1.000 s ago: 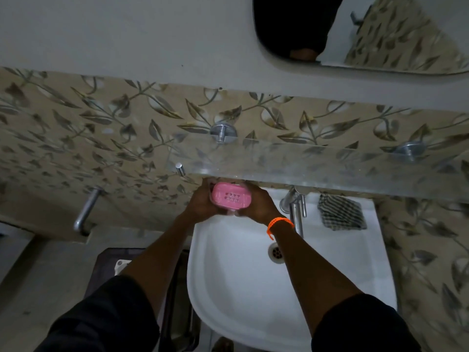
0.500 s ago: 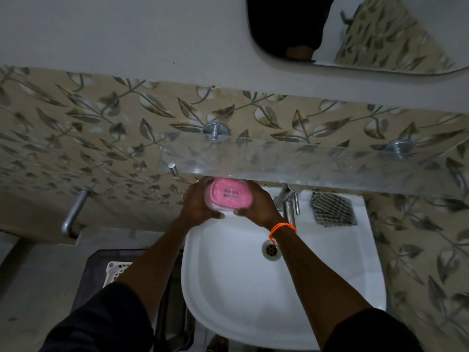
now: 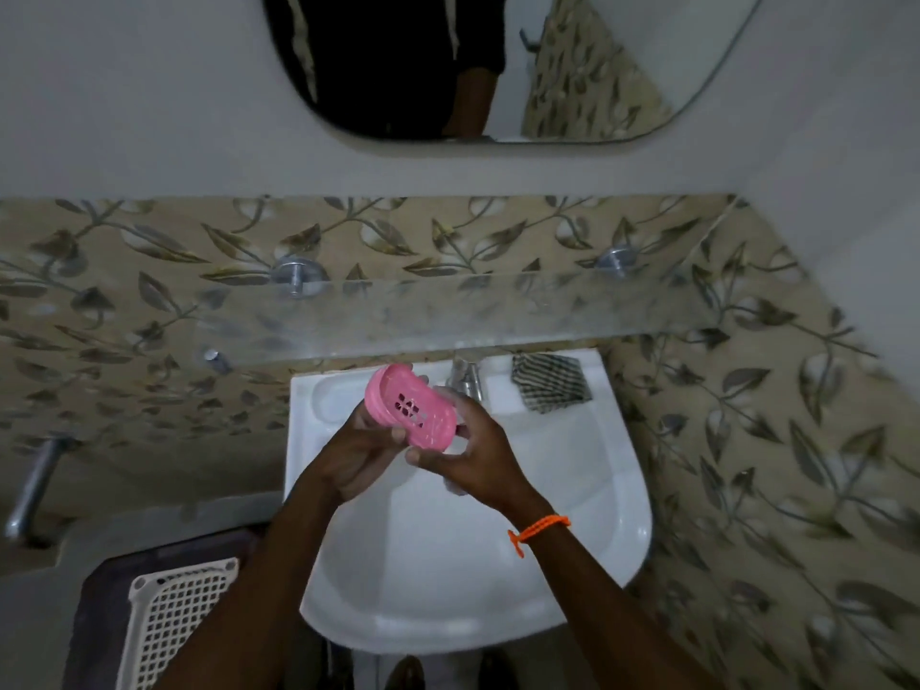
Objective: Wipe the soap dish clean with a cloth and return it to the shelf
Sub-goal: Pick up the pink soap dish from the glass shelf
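Note:
A pink soap dish (image 3: pixel 410 408) with drain holes is held tilted above the white sink (image 3: pixel 572 540). My left hand (image 3: pixel 361 453) grips its near left side from below. My right hand (image 3: pixel 470 453) holds its right end, where a clear part of the dish shows under the fingers. A checked cloth (image 3: pixel 550 381) lies folded on the sink's back right corner, apart from both hands. The glass shelf (image 3: pixel 498 306) runs along the tiled wall just above the dish, with nothing on it.
A chrome tap (image 3: pixel 465 378) stands at the back of the sink, close behind my right hand. A mirror (image 3: pixel 498 67) hangs above. A metal bar (image 3: pixel 30 485) sticks out of the wall at left. A cream lattice basket (image 3: pixel 172 625) sits low left.
Both hands have brought the soap dish down from under the shelf and toward me, over the basin. The dish has tilted. The camera has also shifted.

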